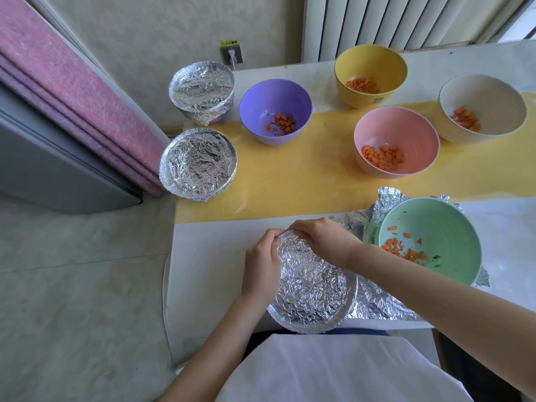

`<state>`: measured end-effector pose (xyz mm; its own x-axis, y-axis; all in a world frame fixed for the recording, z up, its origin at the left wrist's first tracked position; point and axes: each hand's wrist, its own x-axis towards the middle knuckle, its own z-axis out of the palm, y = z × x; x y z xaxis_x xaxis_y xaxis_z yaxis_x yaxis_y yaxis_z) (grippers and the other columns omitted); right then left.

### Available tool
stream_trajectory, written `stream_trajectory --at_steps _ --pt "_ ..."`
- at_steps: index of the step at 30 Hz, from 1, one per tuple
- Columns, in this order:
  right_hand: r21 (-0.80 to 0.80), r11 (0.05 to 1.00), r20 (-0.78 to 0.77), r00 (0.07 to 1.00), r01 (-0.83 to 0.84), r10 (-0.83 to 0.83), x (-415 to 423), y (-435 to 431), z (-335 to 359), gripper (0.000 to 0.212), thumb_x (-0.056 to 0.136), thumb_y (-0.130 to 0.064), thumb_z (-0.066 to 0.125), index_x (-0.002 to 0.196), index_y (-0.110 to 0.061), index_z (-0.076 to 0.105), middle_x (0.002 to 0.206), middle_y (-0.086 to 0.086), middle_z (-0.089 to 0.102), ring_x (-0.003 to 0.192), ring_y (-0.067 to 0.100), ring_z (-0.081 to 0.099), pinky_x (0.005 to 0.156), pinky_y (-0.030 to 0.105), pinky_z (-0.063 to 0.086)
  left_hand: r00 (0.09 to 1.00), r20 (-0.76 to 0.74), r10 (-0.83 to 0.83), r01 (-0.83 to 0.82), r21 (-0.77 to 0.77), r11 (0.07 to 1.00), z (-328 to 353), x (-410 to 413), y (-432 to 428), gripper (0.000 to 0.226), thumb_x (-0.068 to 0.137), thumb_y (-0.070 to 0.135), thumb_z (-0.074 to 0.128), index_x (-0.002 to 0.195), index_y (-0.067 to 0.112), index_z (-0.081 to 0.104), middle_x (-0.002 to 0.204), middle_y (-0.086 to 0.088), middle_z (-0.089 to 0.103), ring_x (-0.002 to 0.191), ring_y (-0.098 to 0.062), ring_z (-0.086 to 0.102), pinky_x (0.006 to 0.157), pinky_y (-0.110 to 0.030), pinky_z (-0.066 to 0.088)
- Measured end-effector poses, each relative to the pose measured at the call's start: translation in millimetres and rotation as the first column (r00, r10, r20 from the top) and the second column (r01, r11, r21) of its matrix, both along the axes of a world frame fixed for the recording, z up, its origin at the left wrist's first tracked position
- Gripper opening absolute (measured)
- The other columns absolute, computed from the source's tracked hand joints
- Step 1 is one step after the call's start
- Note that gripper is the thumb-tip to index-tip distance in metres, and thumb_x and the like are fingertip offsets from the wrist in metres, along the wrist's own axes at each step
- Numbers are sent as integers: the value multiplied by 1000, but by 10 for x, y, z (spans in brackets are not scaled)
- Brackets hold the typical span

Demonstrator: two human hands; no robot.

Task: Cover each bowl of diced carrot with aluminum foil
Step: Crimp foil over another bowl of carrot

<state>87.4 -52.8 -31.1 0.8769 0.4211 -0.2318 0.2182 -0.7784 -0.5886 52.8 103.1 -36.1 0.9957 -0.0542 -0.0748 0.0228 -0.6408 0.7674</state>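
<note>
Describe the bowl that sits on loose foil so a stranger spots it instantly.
Start at the yellow strip across the table. On its near side, at the right, stands the green bowl, uncovered, holding diced carrot. It alone rests on a crumpled foil sheet.

Person viewed from above: white garment (333, 372) over the torso, dark cloth band (362, 332) at its far edge; forearms bare down to left hand (261, 268) and right hand (322, 242).
</note>
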Motion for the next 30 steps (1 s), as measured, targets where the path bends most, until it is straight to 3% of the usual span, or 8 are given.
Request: stream_trajectory --at_steps 3,5,8,11,16,21,25,30 --pt "35 999 -39 999 35 -34 28 3 60 31 101 -18 37 126 -11 54 117 6 65 103 24 61 82 27 41 999 32 42 -43 26 999 -8 -8 2 23 95 3 46 108 9 64 84 -5 68 70 -14 59 58 -13 31" --pt "29 999 -80 996 43 -40 59 -25 70 31 100 -14 38 126 -9 55 112 8 66 100 26 61 81 27 40 995 56 88 -91 39 995 -22 -17 23 23 95 2 46 108 8 65 86 -9 70 74 -24 61 58 -14 30" --pt "-20 1000 -98 995 23 -25 85 -63 55 30 97 -4 41 119 -9 60 94 14 69 85 30 62 76 38 47 992 50 115 -116 9 993 -18 -36 69 25 94 0 46 108 8 65 75 -5 65 64 -10 55 55 -8 32" --pt "-20 999 -68 997 42 -43 82 -48 39 31 96 -2 43 119 -10 62 93 14 70 83 29 65 76 38 50 995 23 100 -99 -56 994 -13 -37 113 25 94 2 47 108 11 66 70 13 58 58 4 50 55 -8 34" --pt "-11 1000 -51 998 -20 19 72 36 110 34 97 -6 41 123 -15 60 95 10 68 83 26 62 71 34 45 999 -18 28 -29 -81 996 4 -2 113 20 96 9 47 104 12 65 67 18 55 59 2 49 55 -10 34" --pt "-29 998 -77 995 -57 55 68 96 104 32 98 -10 39 124 -16 58 104 9 68 90 27 62 76 36 47 1000 6 0 0 -11 1000 -34 -16 105 20 96 8 47 105 13 64 65 2 56 54 -11 44 55 -26 35" --pt "-88 994 -95 994 -58 50 59 97 8 30 93 -1 42 112 -14 60 95 11 67 82 28 61 74 42 50 1000 21 7 -7 -2 1000 -29 -44 95 21 95 6 47 105 11 65 61 12 50 58 -4 49 54 -16 31" --pt "2 1000 -98 995 1 -1 14 79 48 29 100 -11 40 124 -9 56 115 10 65 101 27 61 86 34 46 999 27 35 -35 17 999 -30 -47 93 21 95 6 47 105 9 65 64 8 48 54 -2 45 55 -16 27"
